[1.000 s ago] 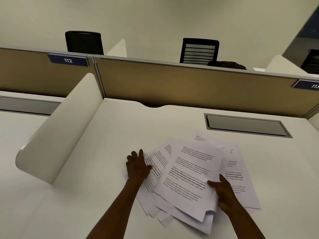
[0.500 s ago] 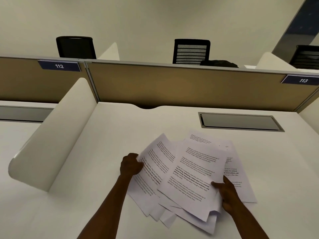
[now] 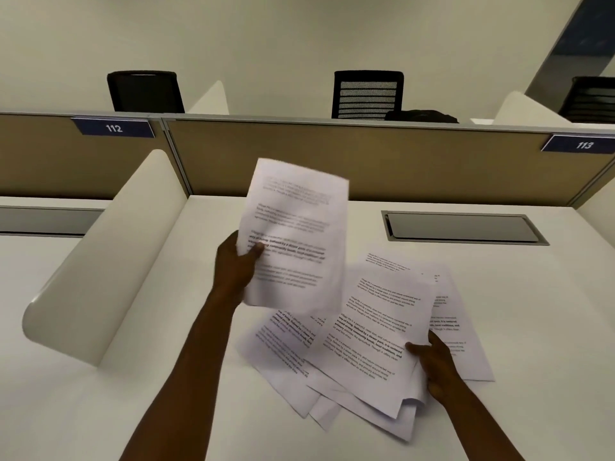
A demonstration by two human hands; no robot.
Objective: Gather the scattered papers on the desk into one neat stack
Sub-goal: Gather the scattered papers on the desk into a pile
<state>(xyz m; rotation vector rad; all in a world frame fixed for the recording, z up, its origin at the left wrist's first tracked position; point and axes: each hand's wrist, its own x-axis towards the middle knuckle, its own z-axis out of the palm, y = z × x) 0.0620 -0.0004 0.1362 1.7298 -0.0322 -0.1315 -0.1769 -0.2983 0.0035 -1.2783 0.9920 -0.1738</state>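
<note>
Landmark: the fanned pile of printed sheets (image 3: 359, 354) lying on the white desk (image 3: 549, 294).

Left of the pile: curved white divider (image 3: 100, 261) stands well clear, nothing on the desk between it and the pile.

Left hand (image 3: 234, 264) is up above the pile's left part, thumb on the printed face and fingers closed behind, pinching a lifted sheet (image 3: 296, 234). The sheet is off the desk, nearly upright and blurred; whether it is one sheet or several, cannot tell.

Pile itself: overlapping pages at differing angles, corners sticking out at the near edge. Not squared.

Right hand (image 3: 432, 364) sits at the pile's right near edge, thumb on top of the uppermost page, fingers curled under, gripping the upper pages there.

Step in hand, as judged: collecting phase, sheets picked off one side to be laid onto the rest. Next move calls for bringing the lifted sheet over the gripped pages, edges matched, then tapping square.

Beyond the pile: grey cable hatch (image 3: 462, 227), tan partition (image 3: 366, 161). Neither obstructs.
</note>
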